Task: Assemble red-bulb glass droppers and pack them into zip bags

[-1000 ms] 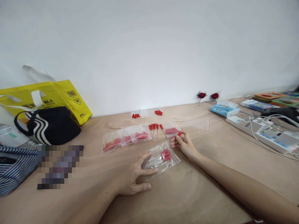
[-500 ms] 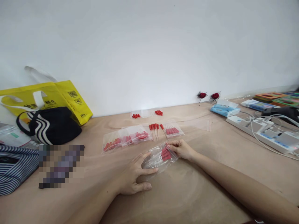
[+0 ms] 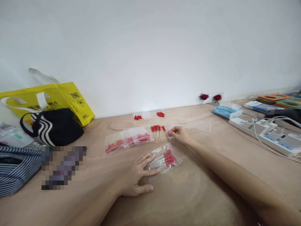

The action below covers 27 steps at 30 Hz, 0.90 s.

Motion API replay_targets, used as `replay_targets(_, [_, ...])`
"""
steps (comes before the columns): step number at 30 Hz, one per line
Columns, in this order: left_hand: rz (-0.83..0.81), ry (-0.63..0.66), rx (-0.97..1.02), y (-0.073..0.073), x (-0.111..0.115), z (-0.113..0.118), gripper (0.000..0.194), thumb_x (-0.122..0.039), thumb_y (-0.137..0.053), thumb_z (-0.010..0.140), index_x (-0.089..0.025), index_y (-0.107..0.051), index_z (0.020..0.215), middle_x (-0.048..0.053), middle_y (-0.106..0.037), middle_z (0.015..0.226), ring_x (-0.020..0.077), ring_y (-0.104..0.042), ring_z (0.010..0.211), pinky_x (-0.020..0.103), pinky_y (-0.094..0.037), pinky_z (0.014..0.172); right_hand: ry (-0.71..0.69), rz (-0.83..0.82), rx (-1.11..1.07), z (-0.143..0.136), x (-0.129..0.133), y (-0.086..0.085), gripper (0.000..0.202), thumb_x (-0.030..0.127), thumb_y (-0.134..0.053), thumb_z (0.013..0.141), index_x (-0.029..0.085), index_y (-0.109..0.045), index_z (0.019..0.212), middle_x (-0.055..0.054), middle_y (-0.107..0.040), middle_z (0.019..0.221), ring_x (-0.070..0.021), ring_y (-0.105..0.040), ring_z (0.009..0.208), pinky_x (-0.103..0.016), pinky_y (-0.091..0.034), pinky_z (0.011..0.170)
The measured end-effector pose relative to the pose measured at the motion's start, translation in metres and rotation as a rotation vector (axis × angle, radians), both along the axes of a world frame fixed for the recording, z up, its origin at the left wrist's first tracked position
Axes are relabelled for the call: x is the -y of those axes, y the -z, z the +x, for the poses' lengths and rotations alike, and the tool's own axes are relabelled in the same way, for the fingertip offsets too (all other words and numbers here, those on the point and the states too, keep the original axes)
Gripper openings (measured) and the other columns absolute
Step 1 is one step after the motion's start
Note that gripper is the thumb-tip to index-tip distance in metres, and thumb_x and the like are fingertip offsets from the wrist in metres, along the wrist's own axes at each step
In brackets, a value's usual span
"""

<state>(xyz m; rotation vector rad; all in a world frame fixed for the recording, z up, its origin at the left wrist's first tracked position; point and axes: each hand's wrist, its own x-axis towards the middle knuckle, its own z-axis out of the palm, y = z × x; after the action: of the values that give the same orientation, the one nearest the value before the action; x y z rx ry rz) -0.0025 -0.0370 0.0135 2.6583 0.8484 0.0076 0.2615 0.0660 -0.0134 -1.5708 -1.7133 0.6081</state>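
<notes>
Fingers spread, my left hand (image 3: pixel 138 175) rests on the left end of a clear zip bag (image 3: pixel 162 161) lying on the table. Several droppers with red bulbs (image 3: pixel 170 158) are inside it. Beyond that bag, my right hand (image 3: pixel 180 134) has its fingers pinched together over another zip bag of droppers (image 3: pixel 170 126), which it partly covers. What is between the fingertips is hidden. Just left of them, one loose dropper (image 3: pixel 164 128) lies apart from a row of loose droppers (image 3: pixel 157 128). Overlapping filled zip bags (image 3: pixel 128 139) lie further left.
Small piles of red bulbs (image 3: pixel 161 115) lie near the wall. At right are a flat empty zip bag (image 3: pixel 204 127), a blue tissue pack (image 3: pixel 227 111) and a power strip (image 3: pixel 265 135) with cables. A black pouch (image 3: pixel 61 125) and yellow bag (image 3: pixel 80 106) stand at left.
My right hand has let go of the near zip bag's right end and moved away from me to the filled bag behind. The near bag now lies flat under my left hand, which stays put.
</notes>
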Motion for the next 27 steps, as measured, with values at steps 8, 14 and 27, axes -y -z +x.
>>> replay_targets(8, [-0.018,0.024,-0.065,-0.008,0.003,0.002,0.055,-0.054,-0.042,0.081,-0.037,-0.027,0.132,0.003,-0.002,0.145,0.0358,-0.005,0.129,0.058,-0.012,0.100,0.118,-0.098,0.158,-0.038,-0.045,-0.003,0.025,0.020,-0.060,0.067,0.014,-0.056,0.092,-0.015,-0.062,0.093,-0.0245,-0.056,0.091,-0.030,-0.040,0.073])
replay_targets(14, [-0.008,0.038,-0.077,-0.007,0.002,0.002,0.055,-0.054,-0.040,0.082,-0.038,-0.024,0.132,0.002,0.002,0.144,0.0338,-0.004,0.129,0.057,-0.011,0.101,0.158,-0.165,0.086,-0.048,-0.053,-0.009,0.026,0.012,-0.059,0.064,0.011,-0.055,0.089,-0.016,-0.061,0.085,-0.0256,-0.058,0.083,-0.030,-0.043,0.066])
replay_targets(27, [-0.022,0.025,-0.082,-0.007,0.002,0.002,0.054,-0.055,-0.040,0.082,-0.040,-0.025,0.131,0.000,0.004,0.145,0.0330,-0.002,0.130,0.056,-0.009,0.101,0.084,0.186,-0.657,0.022,0.041,0.018,0.033,0.035,-0.043,0.077,0.023,-0.033,0.106,0.007,-0.043,0.063,-0.0079,-0.045,0.040,-0.023,-0.040,0.041])
